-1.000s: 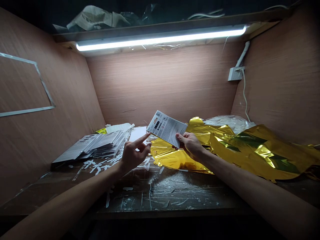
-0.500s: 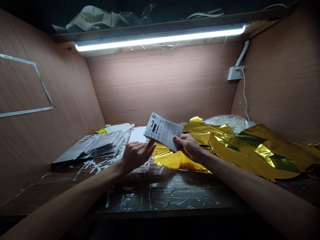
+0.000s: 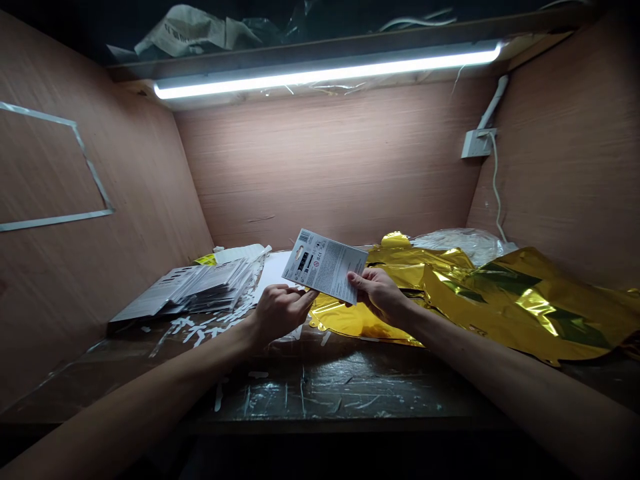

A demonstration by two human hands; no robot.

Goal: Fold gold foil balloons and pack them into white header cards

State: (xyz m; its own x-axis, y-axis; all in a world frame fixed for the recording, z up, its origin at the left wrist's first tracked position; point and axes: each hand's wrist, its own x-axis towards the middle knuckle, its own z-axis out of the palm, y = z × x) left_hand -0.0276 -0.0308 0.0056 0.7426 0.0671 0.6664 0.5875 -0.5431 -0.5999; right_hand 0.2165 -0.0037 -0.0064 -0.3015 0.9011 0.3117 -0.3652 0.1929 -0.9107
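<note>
One printed card (image 3: 325, 265) is held up, tilted, above the middle of the surface (image 3: 380, 390). The right hand (image 3: 379, 291) has its grip closed on the card's lower right corner, one thumb on the printed face. The left hand (image 3: 279, 312) has curled fingers and one digit at the card's lower edge; whether its grip holds the card, I cannot tell. To the left lies one fanned heap of printed sheets (image 3: 215, 287), too overlapped to count, with many white scraps (image 3: 193, 331) beside it. One white sheet (image 3: 269, 270) lies behind the left hand. To the right spread gold foil pieces (image 3: 480, 303), their number unclear. One tube light (image 3: 330, 71) shines overhead
</note>
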